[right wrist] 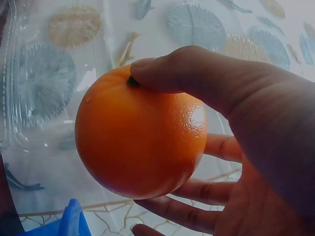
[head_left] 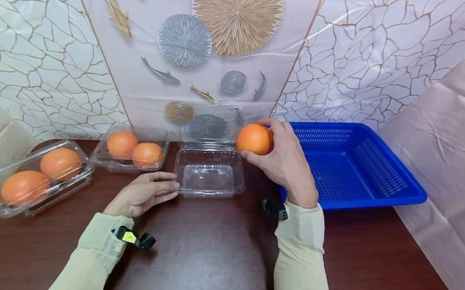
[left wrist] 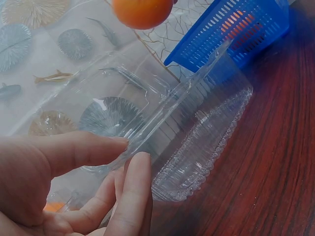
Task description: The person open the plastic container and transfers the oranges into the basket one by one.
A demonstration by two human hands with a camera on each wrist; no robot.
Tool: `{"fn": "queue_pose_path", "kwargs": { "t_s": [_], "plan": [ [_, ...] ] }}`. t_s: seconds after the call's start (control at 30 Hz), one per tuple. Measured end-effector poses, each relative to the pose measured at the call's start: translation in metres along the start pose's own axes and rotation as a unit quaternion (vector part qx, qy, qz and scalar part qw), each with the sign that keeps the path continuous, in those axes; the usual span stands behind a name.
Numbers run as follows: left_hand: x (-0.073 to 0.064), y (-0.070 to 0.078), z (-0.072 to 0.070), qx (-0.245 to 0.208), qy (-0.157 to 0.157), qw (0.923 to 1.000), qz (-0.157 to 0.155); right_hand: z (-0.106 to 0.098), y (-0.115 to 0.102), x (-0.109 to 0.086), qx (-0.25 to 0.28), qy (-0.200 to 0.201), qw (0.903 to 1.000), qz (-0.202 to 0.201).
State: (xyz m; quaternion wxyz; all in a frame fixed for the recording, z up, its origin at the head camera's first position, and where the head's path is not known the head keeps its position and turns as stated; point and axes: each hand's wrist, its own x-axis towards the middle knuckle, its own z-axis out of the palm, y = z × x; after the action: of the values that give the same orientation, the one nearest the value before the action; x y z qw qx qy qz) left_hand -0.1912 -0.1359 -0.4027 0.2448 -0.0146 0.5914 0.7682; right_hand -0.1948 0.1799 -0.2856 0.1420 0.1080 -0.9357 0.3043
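Note:
My right hand (head_left: 286,160) grips an orange (head_left: 254,139) with thumb and fingers, up in the air between the container and the blue basket. The right wrist view shows the thumb beside the green stem end of this orange (right wrist: 140,137). An open clear plastic container (head_left: 210,173) sits on the table, its lid (head_left: 209,122) raised at the back; no fruit shows inside it. At the container's left edge is my left hand (head_left: 146,195). In the left wrist view, that hand's thumb and forefinger pinch the rim of the container (left wrist: 197,142).
To the left stand two closed clear containers (head_left: 84,181) (head_left: 105,164), each with two oranges. A blue slotted basket (head_left: 398,176) stands at right; something orange shows through its slots in the left wrist view. A patterned sheet (head_left: 138,96) hangs behind the brown table (head_left: 207,252).

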Motion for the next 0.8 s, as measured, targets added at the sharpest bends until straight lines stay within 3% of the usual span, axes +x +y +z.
{"fn": "queue_pose_path", "kwargs": {
  "t_s": [0.8],
  "plan": [
    [0.001, 0.001, 0.001, 0.021, 0.012, 0.9996, -0.015, -0.027, 0.02, -0.011, -0.006, 0.002, 0.9982, 0.06]
  ]
}}
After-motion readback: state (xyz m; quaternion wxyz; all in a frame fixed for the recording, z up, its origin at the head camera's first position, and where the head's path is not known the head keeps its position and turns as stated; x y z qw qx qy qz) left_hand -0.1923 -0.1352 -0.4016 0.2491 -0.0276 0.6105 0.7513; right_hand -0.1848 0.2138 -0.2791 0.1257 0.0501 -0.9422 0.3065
